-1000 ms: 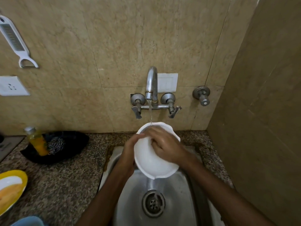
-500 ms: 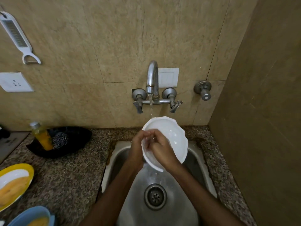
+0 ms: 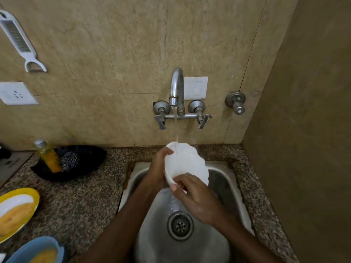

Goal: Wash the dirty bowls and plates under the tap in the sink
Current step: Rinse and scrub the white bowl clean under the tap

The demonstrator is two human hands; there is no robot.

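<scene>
A white scalloped bowl (image 3: pixel 187 162) is tilted on edge over the steel sink (image 3: pixel 224 179), under the running tap (image 3: pixel 177 92). Water falls onto its upper rim and drains off its lower edge. My left hand (image 3: pixel 158 168) grips the bowl's left rim. My right hand (image 3: pixel 193 196) holds the lower rim, thumb on the edge. On the counter at the left lie a yellow plate (image 3: pixel 18 209) with yellow residue and a blue bowl (image 3: pixel 36 249) with yellow residue.
A yellow soap bottle (image 3: pixel 48 156) and a steel scrubber (image 3: pixel 69 161) rest in a black dish (image 3: pixel 83 164) on the granite counter (image 3: pixel 83 202). A peeler (image 3: pixel 19 40) hangs on the wall above a socket (image 3: pixel 16 93). A side wall closes off the right. The drain (image 3: pixel 180 225) is uncovered.
The bowl has turned more onto its edge, opening to the right. My right hand slid from inside the bowl down to its lower rim. The view tilted down slightly.
</scene>
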